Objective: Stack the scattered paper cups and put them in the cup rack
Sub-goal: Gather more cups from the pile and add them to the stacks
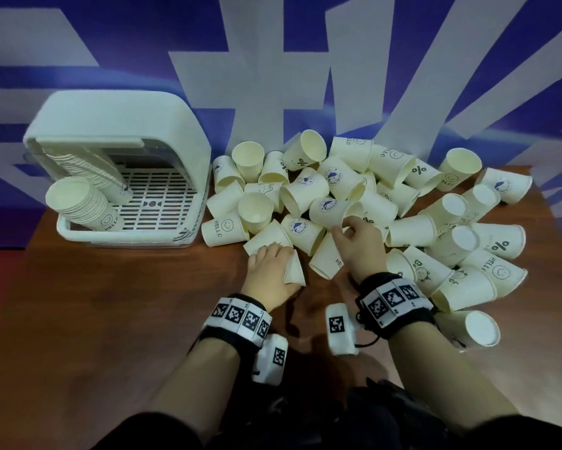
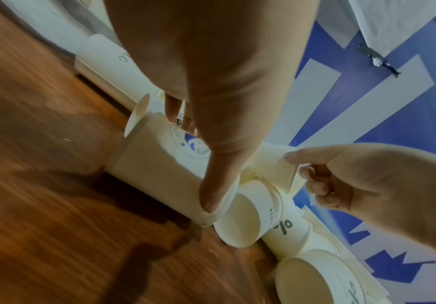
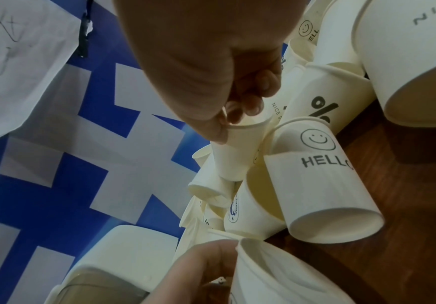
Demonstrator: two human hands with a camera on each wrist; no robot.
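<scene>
Head view: my left hand (image 1: 271,267) grips one lying cup (image 1: 293,269), my right hand (image 1: 361,243) pinches another's (image 1: 335,211) rim; next, nest them.

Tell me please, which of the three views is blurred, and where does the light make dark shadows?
Head view: sharp in the middle, the cup rack bent by the wide lens, dim foreground. Left wrist view: the table smeared by blur, a dark shadow under the cup held by the left hand. Right wrist view: the right hand close and soft, the HELLO cup clear.
</scene>
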